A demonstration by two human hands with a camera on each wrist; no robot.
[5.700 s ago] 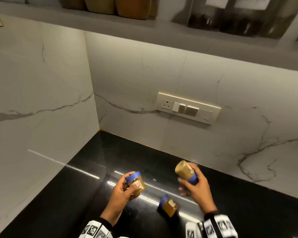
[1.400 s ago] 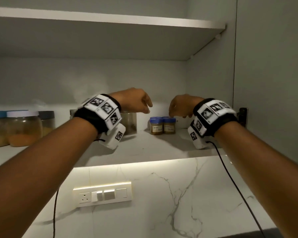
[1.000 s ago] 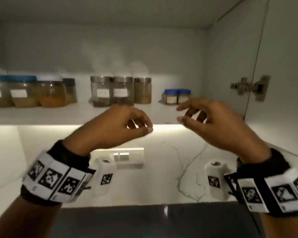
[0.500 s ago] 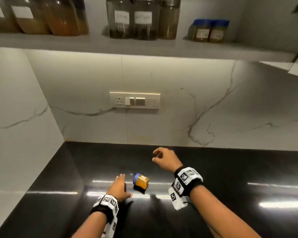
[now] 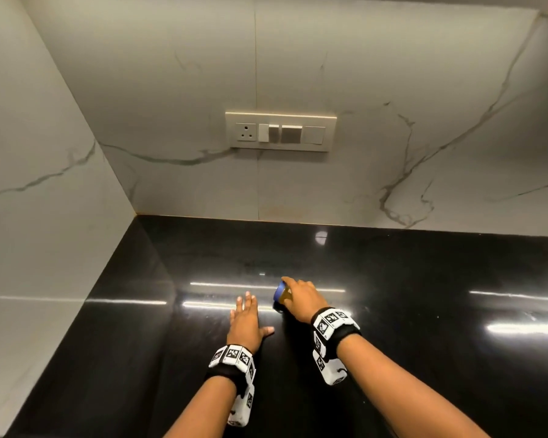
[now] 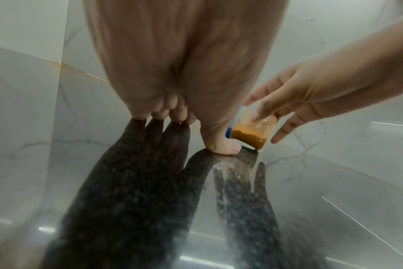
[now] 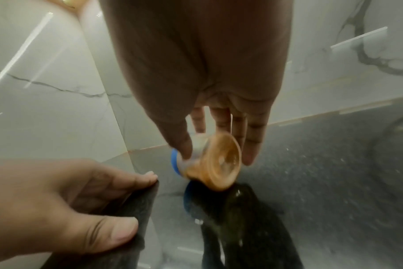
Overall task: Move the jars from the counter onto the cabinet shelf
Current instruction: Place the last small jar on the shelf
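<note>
Low in the middle of the head view, the right hand (image 5: 299,300) pinches the jar (image 6: 251,133) between thumb and fingers, tipped on its side just over the counter (image 5: 424,311). The left hand (image 5: 246,320) lies flat beside it, fingers together, thumb out. The pickup looks under way; next the jar needs righting and lifting to the shelf, which is out of view.

Both forearms extended forward, banded at the wrists. Left grip (image 5: 246,320) palm-down, fingers straight and together, thumb splayed right — fingertips (image 6: 159,112) and thumb tip touching the desk (image 5: 424,311). Right grip (image 5: 301,298) just beside it, palm down, thumb and fingers (image 7: 253,138) curled around the tilted jar (image 7: 213,162) — lid pointing left.
</note>
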